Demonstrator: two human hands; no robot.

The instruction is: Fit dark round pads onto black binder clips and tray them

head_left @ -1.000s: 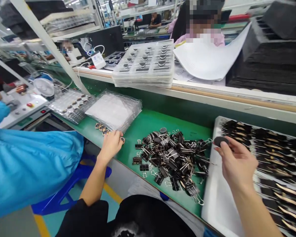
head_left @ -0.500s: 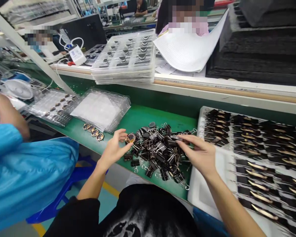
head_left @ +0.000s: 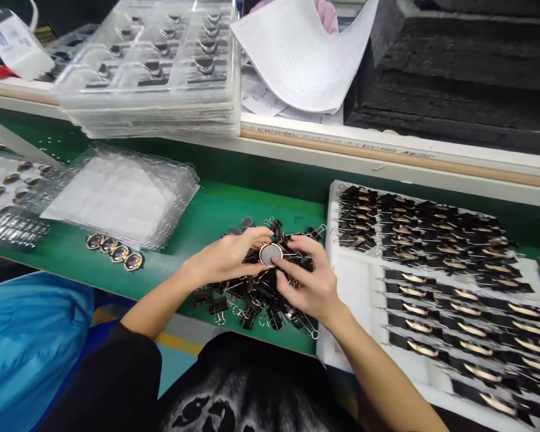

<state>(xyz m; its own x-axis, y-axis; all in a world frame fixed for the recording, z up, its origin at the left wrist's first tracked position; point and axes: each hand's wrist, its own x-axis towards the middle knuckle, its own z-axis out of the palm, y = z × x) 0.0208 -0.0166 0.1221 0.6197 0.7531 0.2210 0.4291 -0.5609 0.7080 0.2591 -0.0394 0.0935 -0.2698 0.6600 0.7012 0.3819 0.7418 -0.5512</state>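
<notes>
Between the fingertips of my left hand (head_left: 227, 255) is a round gold-rimmed piece (head_left: 270, 255) with a grey disc face turned up. A finger of my right hand (head_left: 309, 279) presses on that grey face, its other fingers curled close by; whether they hold anything else cannot be made out. Both hands are over a heap of black binder clips (head_left: 256, 300) with silver wire handles. Two loose grey discs (head_left: 246, 222) lie at the back of the heap. Several gold-rimmed round pieces (head_left: 134, 260) form a row on the green table to the left.
A white foam tray (head_left: 355, 282) with rows of clipped gold-rimmed pieces is at the right. Clear plastic trays (head_left: 117, 195) lie at the left. The shelf (head_left: 288, 135) behind bears stacked trays, papers and black foam. Blue clothing shows at lower left.
The view has shifted closer and to the right. My two hands have come together at the gold-rimmed piece, which now shows a grey face. My right hand has left the clips at the heap's right side.
</notes>
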